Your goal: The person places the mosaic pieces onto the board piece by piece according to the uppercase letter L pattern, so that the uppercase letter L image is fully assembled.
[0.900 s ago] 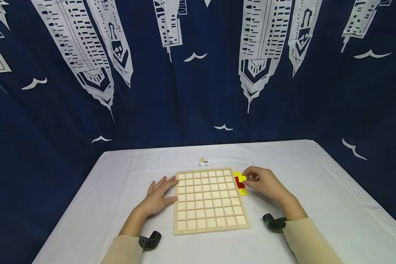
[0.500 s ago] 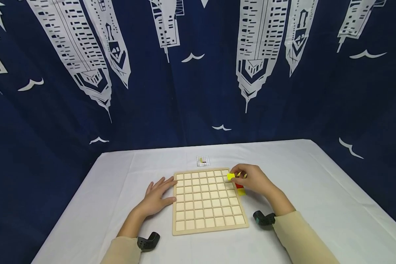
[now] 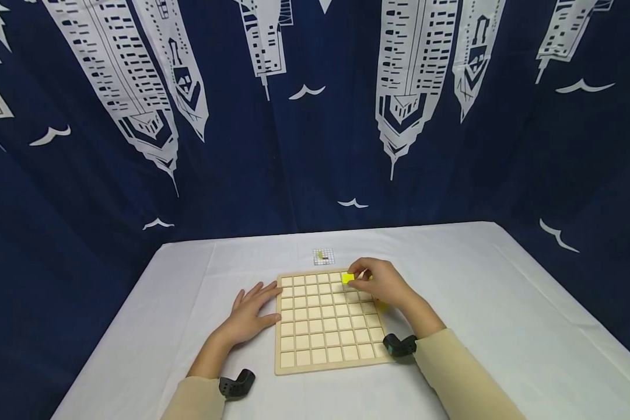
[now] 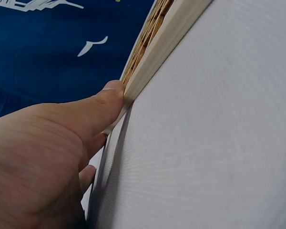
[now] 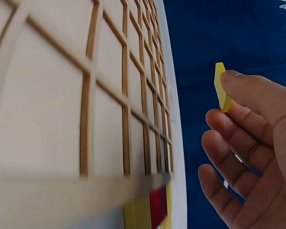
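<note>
A square wooden grid board (image 3: 332, 367) with pale square cells lies on the table. My left hand (image 3: 249, 315) rests against its left edge, fingers spread and straight; the left wrist view shows the thumb (image 4: 102, 102) touching the board's side. Above the upper right cells, my right hand (image 3: 380, 282) pinches a thin yellow square tile (image 5: 221, 88) between thumb and fingers. In the right wrist view the tile is held clear of the grid, its edge toward the camera. Beyond the board's right edge lie yellow and red tiles (image 5: 158, 205), mostly hidden by the right hand in the head view.
A small printed grid card (image 3: 324, 256) with a coloured pattern lies behind the board. White cloth covers the table (image 3: 231, 262). A dark blue patterned curtain (image 3: 304, 151) hangs at the back. Each wrist wears a black camera (image 3: 237, 385).
My right hand has moved left with the yellow tile, from the tiles beside the board to above its upper right cells. The left hand stays at the board's left edge.
</note>
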Tool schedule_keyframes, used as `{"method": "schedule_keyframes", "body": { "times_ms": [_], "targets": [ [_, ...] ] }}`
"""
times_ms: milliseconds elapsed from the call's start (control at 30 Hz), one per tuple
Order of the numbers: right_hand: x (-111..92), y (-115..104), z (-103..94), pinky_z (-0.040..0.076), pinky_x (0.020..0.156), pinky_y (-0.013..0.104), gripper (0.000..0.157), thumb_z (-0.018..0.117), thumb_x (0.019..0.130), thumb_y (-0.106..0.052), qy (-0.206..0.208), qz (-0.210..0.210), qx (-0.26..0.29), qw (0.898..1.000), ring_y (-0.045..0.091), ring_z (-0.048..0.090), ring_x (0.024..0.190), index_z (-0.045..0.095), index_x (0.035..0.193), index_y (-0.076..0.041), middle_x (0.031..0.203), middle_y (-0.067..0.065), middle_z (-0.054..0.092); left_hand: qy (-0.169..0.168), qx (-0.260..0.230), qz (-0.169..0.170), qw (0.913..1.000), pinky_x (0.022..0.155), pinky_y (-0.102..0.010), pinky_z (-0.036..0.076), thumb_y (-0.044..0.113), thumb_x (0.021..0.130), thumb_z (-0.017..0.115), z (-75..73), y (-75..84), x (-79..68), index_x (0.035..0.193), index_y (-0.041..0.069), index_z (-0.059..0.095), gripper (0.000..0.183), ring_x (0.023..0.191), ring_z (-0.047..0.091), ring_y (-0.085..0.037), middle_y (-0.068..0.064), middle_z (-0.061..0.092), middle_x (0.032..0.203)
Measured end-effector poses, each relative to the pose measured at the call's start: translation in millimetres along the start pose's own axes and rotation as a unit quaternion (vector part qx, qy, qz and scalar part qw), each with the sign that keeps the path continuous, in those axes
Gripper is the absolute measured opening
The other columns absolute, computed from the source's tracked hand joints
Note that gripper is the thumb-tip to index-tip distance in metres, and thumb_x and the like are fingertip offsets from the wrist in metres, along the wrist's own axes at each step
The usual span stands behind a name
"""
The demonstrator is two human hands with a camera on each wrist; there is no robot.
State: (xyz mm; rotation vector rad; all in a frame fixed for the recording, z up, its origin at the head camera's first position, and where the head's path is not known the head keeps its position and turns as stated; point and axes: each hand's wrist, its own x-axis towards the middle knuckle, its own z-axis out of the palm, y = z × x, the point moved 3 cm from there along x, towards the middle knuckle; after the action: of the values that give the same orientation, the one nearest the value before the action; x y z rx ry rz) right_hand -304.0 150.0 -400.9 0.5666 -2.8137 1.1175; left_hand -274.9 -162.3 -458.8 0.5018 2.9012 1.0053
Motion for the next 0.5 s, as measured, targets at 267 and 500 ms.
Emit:
{"method": "schedule_keyframes", "body": {
  "times_ms": [267,500],
  "targets": [
    [11,-7,18.3,0.05,0.072,0.025,0.019,0.079,0.086,-0.017,-0.005,-0.009,0.037,0.999,0.013,0.057,0.077,0.072,0.102,-0.01,0.094,0.002,0.07,-0.004,0.0,-0.004,1.0,0.123,-0.062,-0.008,0.028,0.091,0.071,-0.9,1.2,-0.1,0.148,0.019,0.049,0.062,0.156,0.015,-0.036,-0.004,0.035,0.163],
    [20,-12,34.3,0.05,0.071,0.026,0.018,0.079,0.085,-0.017,-0.016,0.004,0.056,0.998,0.012,0.056,0.076,0.073,0.101,-0.012,0.093,0.001,0.067,-0.002,0.001,-0.003,1.0,0.123,-0.062,-0.008,0.027,0.092,0.071,0.0,0.8,-0.7,0.148,0.021,0.05,0.06,0.156,0.016,-0.035,-0.004,0.035,0.163]
  ]
}}
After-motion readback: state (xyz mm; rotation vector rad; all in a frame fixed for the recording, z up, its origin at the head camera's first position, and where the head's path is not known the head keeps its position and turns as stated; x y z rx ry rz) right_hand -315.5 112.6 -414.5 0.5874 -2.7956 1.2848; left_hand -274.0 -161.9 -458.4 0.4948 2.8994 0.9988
